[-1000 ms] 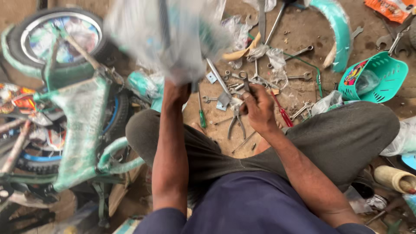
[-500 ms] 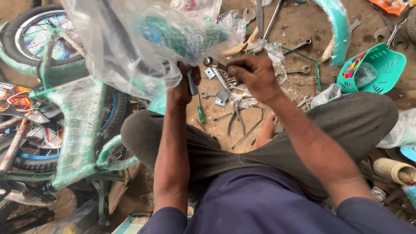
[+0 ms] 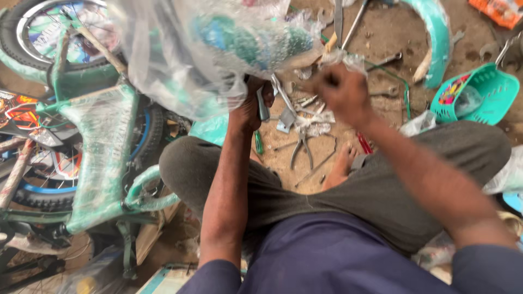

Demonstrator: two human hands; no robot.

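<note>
- Left hand (image 3: 251,109) raised, fingers clenched around the lower end of a plastic-wrapped teal bicycle part (image 3: 218,49); a grey metal piece (image 3: 263,109) shows between the fingers.
- The wrapped part rises up and left from that grip, filling the top middle of the view; its clear wrapping bulges wide above the fist.
- Right hand (image 3: 340,92) just right of the left, blurred, fingers pinched shut on a loose edge of the same clear plastic, at the part's right end.
- Both hands hover above the person's crossed legs; bare foot (image 3: 340,166) below the right hand.
- On the dirt ground under the hands: pliers (image 3: 302,149), scattered wrenches (image 3: 384,61) and small metal bits.
- Left: a teal bicycle frame (image 3: 103,158) in wrapping, leaning against a wheel (image 3: 49,32).
- Top right: teal mudguard (image 3: 436,38) on the ground; beside it, a teal plastic basket (image 3: 482,95).
</note>
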